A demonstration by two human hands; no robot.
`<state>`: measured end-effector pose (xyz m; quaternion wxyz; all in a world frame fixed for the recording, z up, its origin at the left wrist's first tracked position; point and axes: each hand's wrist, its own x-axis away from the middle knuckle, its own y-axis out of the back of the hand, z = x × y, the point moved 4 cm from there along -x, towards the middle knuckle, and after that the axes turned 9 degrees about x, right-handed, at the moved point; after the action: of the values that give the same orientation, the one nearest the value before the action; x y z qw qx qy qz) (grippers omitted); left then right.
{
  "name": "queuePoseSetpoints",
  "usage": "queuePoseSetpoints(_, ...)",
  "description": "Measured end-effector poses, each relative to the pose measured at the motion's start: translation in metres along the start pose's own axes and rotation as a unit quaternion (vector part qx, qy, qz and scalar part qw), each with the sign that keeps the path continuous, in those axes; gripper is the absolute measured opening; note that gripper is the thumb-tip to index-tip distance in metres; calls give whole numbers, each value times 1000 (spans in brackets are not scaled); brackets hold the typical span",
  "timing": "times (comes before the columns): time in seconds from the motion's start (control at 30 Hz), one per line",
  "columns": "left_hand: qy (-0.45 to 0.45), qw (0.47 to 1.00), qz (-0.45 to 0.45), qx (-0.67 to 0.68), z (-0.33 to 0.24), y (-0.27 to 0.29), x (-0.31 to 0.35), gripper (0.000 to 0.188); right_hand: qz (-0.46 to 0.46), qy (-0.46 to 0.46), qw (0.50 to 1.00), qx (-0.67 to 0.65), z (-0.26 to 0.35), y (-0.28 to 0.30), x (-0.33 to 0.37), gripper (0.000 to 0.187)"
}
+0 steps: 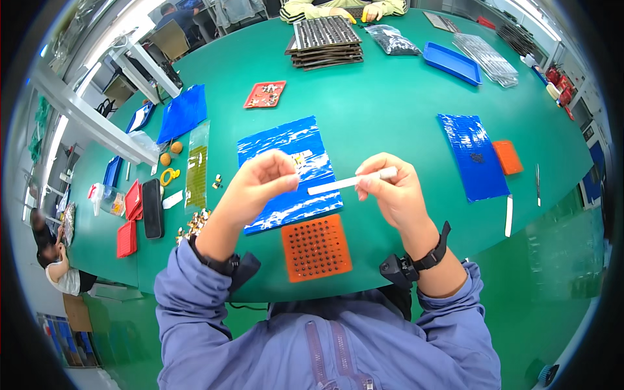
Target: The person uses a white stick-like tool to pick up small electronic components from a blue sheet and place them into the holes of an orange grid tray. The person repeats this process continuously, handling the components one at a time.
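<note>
In my right hand (392, 192) a slim white stick (335, 186) is pinched between thumb and fingers, its flat end pointing left. My left hand (263, 181) is raised beside that end, thumb and fingers drawn together; whatever they may hold is too small to make out. Both hands are above a shiny blue sheet (286, 211), where a few small whitish and yellow pieces (301, 160) lie. Nearer to me sits an orange square tray (317, 249) bearing rows of small dark round pieces.
Loose small parts (195, 225) lie left of the blue sheet, near a yellow-green strip (197, 170). A red tray (264, 95) holds more parts. To the right are another blue sheet (473, 158) and tweezers (537, 185). Across the table, a person's yellow-gloved hands are beside stacked dark trays (325, 43).
</note>
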<state>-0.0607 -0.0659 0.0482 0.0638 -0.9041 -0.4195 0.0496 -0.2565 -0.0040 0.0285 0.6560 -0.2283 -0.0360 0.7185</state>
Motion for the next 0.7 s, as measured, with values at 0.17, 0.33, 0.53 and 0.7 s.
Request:
queuePoseSetpoints(0.17, -41, 959, 40, 278, 11, -16, 48, 7, 79, -66, 994, 24, -4, -18, 10, 13)
queuePoseSetpoints(0.33, -52, 936, 52, 344, 22, -25, 57, 8, 124, -50, 989, 56, -8, -23, 14, 13)
queuePoseSetpoints(0.53, -77, 933, 46, 348, 25, -29, 59, 8, 133, -48, 986, 88, -3, -26, 14, 13)
queuePoseSetpoints(0.7, -86, 937, 19, 337, 29, -29, 59, 8, 116, -27, 979, 164, -3, -24, 14, 11)
